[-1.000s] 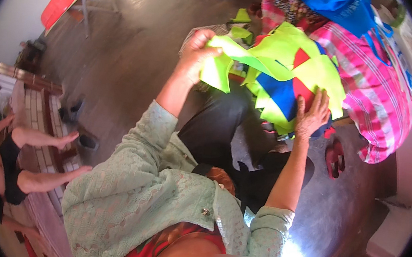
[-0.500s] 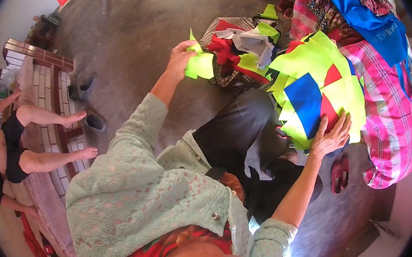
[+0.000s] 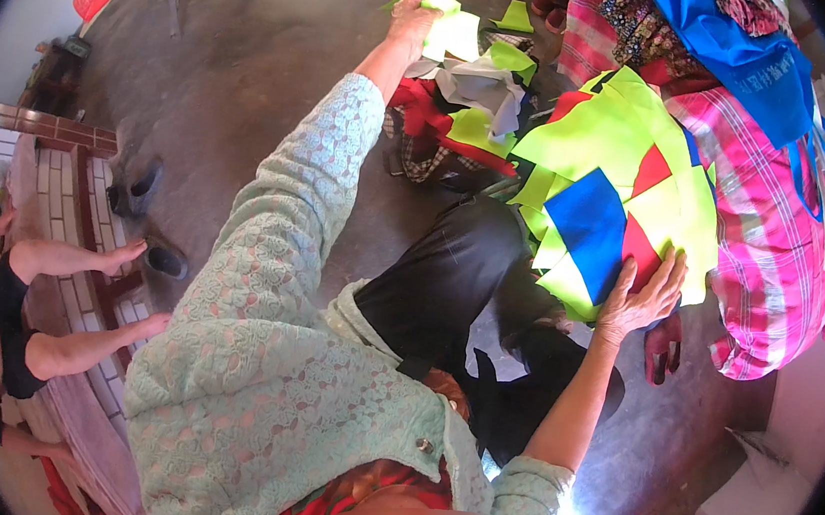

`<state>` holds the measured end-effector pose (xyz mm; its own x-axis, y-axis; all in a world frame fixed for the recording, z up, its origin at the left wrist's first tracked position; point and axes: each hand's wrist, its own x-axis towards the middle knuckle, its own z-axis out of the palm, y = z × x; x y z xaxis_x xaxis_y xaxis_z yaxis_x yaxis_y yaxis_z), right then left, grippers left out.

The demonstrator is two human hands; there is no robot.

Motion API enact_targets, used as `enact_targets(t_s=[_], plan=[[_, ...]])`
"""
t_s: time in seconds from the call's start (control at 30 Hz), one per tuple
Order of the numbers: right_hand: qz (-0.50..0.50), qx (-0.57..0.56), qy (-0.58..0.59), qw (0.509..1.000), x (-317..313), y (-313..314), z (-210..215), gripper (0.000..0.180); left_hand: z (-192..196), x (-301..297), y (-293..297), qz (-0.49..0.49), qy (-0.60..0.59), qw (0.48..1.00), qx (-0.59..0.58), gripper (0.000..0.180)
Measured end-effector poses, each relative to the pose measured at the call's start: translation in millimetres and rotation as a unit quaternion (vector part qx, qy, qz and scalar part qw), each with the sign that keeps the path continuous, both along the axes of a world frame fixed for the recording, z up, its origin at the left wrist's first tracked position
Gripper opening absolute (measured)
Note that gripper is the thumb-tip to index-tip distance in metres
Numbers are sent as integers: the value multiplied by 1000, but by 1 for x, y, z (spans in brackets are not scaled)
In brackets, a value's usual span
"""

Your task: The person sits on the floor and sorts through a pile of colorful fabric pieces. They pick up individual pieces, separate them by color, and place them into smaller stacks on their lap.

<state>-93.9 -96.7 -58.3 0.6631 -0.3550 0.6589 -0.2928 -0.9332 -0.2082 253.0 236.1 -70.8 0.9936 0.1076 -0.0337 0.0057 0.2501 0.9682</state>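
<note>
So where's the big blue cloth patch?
Right of centre in the head view, the blue cloth patch lies on the yellow-green pile, left of the right hand.

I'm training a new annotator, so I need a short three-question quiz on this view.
1. Which hand is holding a yellow-green cloth piece away from the coloured cloth pile?
2. True or false: the right hand lies on that pile, fingers spread.
3. The plaid cloth to the right of the pile is mainly: A) green, B) pink, C) black.

Key: 1. The left hand. 2. True. 3. B.
</note>
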Motion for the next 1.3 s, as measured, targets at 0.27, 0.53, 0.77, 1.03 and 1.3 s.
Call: enact_targets(t_s=[0.27, 0.53, 0.77, 1.03, 1.3], plan=[[2, 8, 18, 1000, 0, 0, 4, 64, -128, -38, 34, -118, 43, 979, 158, 29], [-14, 41, 21, 999, -2, 3, 7, 66, -154, -138, 28, -158, 169, 928, 291, 23], [-19, 51, 20, 998, -2, 3, 9, 65, -32, -170, -48, -176, -74, 966, 175, 26], [3, 8, -4, 1000, 11, 6, 7, 64, 19, -253, -83, -186, -271, 875, 355, 29], [38, -45, -11, 998, -2, -13, 1, 59, 11, -273, -61, -61, -340, 869, 355, 29]])
